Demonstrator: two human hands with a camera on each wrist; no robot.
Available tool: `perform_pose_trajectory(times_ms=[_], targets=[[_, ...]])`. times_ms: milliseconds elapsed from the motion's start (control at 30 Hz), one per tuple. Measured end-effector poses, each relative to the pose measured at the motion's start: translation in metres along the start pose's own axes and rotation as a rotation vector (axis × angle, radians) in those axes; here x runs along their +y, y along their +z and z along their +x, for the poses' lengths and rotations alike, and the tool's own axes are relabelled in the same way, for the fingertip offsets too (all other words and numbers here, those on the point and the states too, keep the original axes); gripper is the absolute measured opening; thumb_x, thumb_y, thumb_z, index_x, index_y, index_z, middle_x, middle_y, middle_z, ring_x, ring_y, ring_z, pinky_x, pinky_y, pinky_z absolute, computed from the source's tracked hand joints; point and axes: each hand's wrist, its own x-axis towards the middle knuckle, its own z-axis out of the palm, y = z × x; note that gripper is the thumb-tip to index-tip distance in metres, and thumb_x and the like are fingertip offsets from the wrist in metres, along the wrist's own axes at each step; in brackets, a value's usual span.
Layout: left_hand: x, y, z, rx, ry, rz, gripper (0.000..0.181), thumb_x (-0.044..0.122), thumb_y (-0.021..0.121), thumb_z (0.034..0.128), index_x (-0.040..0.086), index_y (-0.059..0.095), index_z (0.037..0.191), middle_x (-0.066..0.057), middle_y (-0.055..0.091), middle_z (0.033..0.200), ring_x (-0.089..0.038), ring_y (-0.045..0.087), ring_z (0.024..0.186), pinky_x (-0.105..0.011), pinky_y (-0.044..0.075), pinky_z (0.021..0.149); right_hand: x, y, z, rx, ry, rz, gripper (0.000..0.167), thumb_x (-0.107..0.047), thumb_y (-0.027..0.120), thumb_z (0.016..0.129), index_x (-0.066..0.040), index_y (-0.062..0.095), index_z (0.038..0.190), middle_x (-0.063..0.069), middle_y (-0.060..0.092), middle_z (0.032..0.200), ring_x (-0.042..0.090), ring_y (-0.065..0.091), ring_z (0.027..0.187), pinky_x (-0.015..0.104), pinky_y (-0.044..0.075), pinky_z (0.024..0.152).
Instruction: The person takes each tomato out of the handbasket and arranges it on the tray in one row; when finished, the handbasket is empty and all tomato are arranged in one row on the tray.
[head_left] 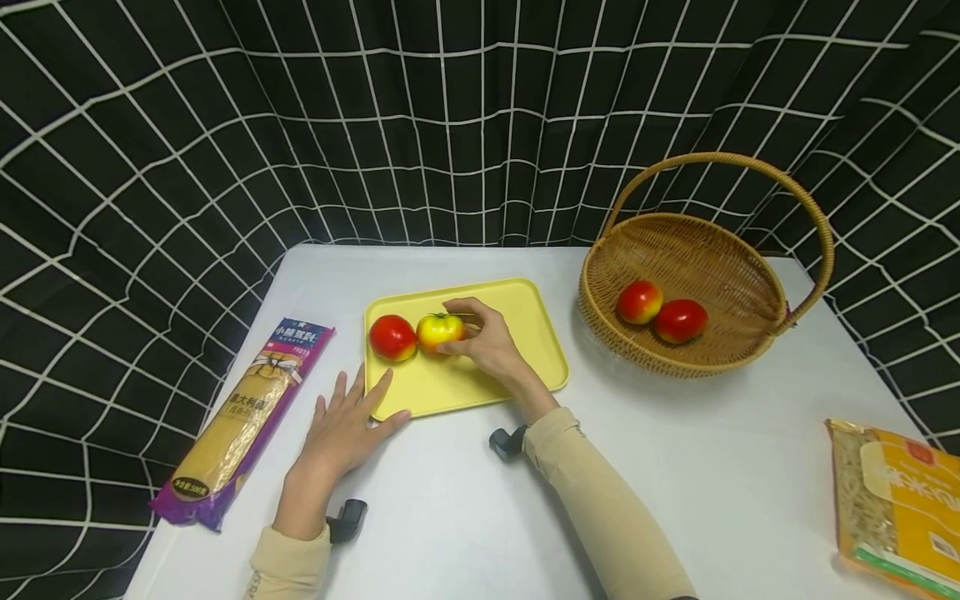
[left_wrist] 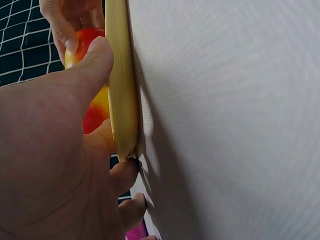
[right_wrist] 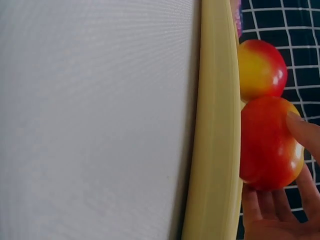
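A yellow tray [head_left: 480, 387] lies on the white table. On its left side sit two tomatoes next to each other: a mostly red tomato [head_left: 392, 337] and a red-and-yellow tomato [head_left: 435, 333] with a green stem end up. My right hand [head_left: 491, 343] holds the red-and-yellow tomato, thumb on the near side and fingers round the far side; the right wrist view shows the thumb against this tomato [right_wrist: 270, 145]. At the tray's near left corner my left hand [head_left: 347, 433] has its fingers spread, the thumb by the tray rim [left_wrist: 122, 95].
At the back right stands a wicker basket [head_left: 675, 364] with a tall handle; two red fruits [head_left: 681, 322] lie in it. A pasta pack [head_left: 247, 417] lies left of the tray. An orange-and-clear food bag [head_left: 900, 500] is at the right edge. A black gridded cloth [head_left: 450, 125] hangs behind.
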Motion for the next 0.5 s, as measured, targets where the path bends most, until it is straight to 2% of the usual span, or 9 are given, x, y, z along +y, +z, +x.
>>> perform_pose_trajectory(times_ms=[500], targets=[[0.0031,-0.0015,-0.0028,-0.003,0.005,-0.005,0.082,0.062,0.053,0.1041,0.023,0.023,0.17,-0.019,0.0,0.179,-0.049,-0.012,0.163,-0.074,-0.009,0.127,-0.0074,-0.0077,-0.0016,0.004,0.019,-0.04,0.069,0.006,0.085,0.082,-0.002,0.059,0.145,0.018,0.059,0.152,0.033,0.055,0.143,0.044,0.042,0.126]])
